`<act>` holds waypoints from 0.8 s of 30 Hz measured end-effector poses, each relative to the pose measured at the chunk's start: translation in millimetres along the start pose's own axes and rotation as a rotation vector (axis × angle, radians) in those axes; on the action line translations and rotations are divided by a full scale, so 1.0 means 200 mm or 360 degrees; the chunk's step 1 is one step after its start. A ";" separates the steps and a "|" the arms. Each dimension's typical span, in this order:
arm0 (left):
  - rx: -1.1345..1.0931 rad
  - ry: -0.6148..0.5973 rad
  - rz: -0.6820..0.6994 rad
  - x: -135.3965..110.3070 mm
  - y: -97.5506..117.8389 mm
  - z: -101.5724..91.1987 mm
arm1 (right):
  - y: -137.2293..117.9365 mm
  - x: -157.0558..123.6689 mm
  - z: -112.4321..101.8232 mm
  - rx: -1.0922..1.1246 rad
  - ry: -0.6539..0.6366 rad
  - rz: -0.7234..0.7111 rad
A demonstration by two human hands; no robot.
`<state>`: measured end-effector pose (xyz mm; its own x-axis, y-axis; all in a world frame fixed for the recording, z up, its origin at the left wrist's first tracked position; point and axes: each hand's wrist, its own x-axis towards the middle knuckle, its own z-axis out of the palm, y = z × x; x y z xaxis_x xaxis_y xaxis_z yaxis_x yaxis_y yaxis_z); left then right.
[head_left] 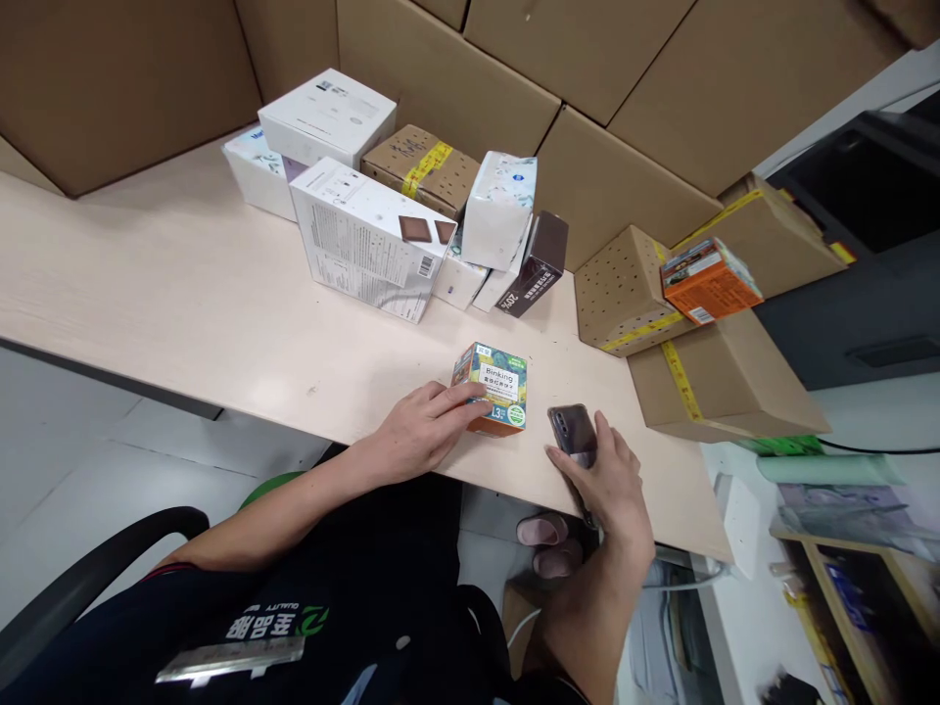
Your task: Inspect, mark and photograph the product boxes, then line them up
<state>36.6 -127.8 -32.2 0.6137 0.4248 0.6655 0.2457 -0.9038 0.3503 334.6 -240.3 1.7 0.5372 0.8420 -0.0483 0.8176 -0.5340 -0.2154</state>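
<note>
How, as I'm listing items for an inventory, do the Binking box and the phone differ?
Colour: the Binking box is multicoloured and printed, while the phone is mostly dark.
Shape: the box is chunky; the phone is thin and flat.
Hands: the left hand touches the box, while the right hand is at the phone.
Both are by the near edge of the table.

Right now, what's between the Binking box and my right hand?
The head view shows a strip of tabletop, then the phone, between the Binking box and your right hand.
</note>
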 end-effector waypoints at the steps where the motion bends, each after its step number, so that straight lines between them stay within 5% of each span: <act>1: 0.0001 -0.0002 -0.0002 0.00 0.00 0.00 | 0.04 -0.02 0.00 0.0029 -0.0055 0.0040; 10: 0.0026 0.0059 0.0031 0.00 0.00 0.02 | 0.04 -0.05 0.01 0.0353 0.0170 -0.0010; 16: 0.0016 0.0079 0.0043 0.00 0.00 0.02 | -0.05 -0.17 -0.06 0.1682 0.0190 0.0130; 19: 0.0001 0.0064 0.0019 0.01 0.00 0.02 | -0.22 -0.22 -0.08 0.2164 0.0013 0.0121; 24: 0.0024 0.0039 0.0022 0.01 0.01 0.00 | -0.54 -0.31 -0.04 0.2885 -0.0800 0.0274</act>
<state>37.9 -127.6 -29.9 0.5987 0.4132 0.6862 0.2486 -0.9102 0.3312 215.6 -235.4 35.6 0.2022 0.9153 -0.3482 -0.5887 -0.1706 -0.7902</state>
